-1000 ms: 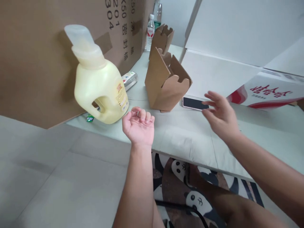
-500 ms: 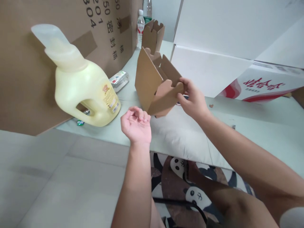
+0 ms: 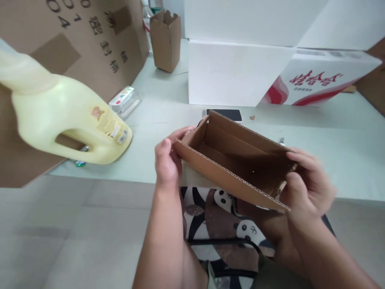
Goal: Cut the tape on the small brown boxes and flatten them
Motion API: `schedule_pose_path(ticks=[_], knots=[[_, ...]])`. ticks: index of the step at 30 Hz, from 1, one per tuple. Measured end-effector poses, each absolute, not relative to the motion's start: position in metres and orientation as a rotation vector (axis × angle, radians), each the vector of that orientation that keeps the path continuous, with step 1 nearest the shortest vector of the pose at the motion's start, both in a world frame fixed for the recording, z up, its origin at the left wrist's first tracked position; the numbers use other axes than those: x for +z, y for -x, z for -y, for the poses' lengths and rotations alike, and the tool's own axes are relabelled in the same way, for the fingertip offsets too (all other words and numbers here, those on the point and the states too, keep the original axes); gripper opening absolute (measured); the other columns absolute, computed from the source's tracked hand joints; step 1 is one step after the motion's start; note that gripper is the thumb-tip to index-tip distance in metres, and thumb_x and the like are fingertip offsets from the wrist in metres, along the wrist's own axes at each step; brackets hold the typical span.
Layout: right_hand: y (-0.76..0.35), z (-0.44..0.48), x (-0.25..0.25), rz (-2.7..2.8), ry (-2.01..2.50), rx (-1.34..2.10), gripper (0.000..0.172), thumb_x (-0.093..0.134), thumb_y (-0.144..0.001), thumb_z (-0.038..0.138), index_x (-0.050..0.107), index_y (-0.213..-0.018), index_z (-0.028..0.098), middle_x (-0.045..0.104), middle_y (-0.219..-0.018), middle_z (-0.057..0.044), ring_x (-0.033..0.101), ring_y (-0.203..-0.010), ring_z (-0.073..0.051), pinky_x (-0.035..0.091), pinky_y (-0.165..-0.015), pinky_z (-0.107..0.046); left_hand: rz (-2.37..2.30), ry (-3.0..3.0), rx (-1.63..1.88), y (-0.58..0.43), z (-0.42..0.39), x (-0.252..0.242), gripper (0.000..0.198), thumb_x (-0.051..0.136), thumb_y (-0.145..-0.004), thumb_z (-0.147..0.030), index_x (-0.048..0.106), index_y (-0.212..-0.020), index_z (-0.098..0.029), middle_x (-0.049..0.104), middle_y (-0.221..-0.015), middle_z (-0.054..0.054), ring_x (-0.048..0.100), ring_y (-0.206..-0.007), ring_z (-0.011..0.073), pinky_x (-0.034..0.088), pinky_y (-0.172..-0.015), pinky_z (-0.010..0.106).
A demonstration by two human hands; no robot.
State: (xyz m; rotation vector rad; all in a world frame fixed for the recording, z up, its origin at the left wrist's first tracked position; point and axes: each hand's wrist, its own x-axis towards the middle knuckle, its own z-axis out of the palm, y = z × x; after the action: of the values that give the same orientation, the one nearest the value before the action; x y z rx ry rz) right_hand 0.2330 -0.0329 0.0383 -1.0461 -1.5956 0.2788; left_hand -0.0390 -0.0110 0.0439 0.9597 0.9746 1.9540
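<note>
Three Chinese chars., 密封桶, run down the lg. brown carton (image 3: 90, 66) at L, plus digits incl. "04"; yellow jug (image 3: 75, 116) beside it has a label, print too sm. to read; white box (image 3: 325, 80) at R, red chars. unclear; sm. upright carton (image 3: 165, 44) at back, contents hidden; held cardboard box (image 3: 237, 158) shows bare brown card inside; it's tilted, opening toward viewer, over near edge of surface (image 3: 355, 160), between both hands; L hand (image 3: 168, 162) grips one end, R hand (image 3: 311, 190) the other.
</note>
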Motion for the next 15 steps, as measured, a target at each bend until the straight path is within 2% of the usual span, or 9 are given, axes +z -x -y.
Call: schedule_pose_path(ticks=[3, 7, 11, 15], knots=[[-0.238, 0.023, 0.026, 1.620, 1.085, 0.275, 0.032, 0.069, -0.092, 0.032, 0.073, -0.123, 0.034, 0.072, -0.117, -0.006, 0.069, -0.116, -0.028, 0.056, -0.102, -0.051, -1.056, -0.903, 1.944, 0.033, 0.007, 0.043, 0.052, 0.063, -0.078, -0.072, 0.081, -0.079, -0.024, 0.080, -0.092, 0.008, 0.074, -0.105, 0.0319, 0.054, -0.103, 0.050], [-0.247, 0.018, 0.017, 1.599, 1.188, 0.413, 0.029, 0.064, -0.095, 0.037, 0.071, -0.124, 0.037, 0.074, -0.112, -0.006, 0.072, -0.106, -0.028, 0.061, -0.094, -0.052, -1.077, -1.017, 1.980, 0.027, -0.001, 0.043, 0.043, 0.069, -0.078, -0.067, 0.079, -0.070, -0.026, 0.077, -0.081, 0.005, 0.075, -0.093, 0.0274, 0.056, -0.100, 0.049], [-0.251, 0.020, 0.020, 1.602, 1.186, 0.452, 0.031, 0.062, -0.096, 0.039, 0.069, -0.127, 0.038, 0.073, -0.119, -0.008, 0.070, -0.115, -0.030, 0.060, -0.099, -0.055, -1.126, -1.147, 1.952, 0.019, -0.009, 0.042, 0.050, 0.068, -0.081, -0.065, 0.070, -0.051, -0.026, 0.066, -0.060, 0.005, 0.072, -0.078, 0.0244, 0.057, -0.097, 0.049], [-0.253, 0.021, 0.021, 1.611, 1.192, 0.513, 0.029, 0.059, -0.098, 0.038, 0.066, -0.127, 0.039, 0.071, -0.119, -0.008, 0.069, -0.116, -0.029, 0.060, -0.099, -0.055, -1.223, -1.172, 1.951, 0.010, -0.015, 0.039, 0.053, 0.069, -0.084, -0.063, 0.066, -0.049, -0.024, 0.061, -0.056, 0.005, 0.071, -0.082, 0.0245, 0.058, -0.096, 0.046]])
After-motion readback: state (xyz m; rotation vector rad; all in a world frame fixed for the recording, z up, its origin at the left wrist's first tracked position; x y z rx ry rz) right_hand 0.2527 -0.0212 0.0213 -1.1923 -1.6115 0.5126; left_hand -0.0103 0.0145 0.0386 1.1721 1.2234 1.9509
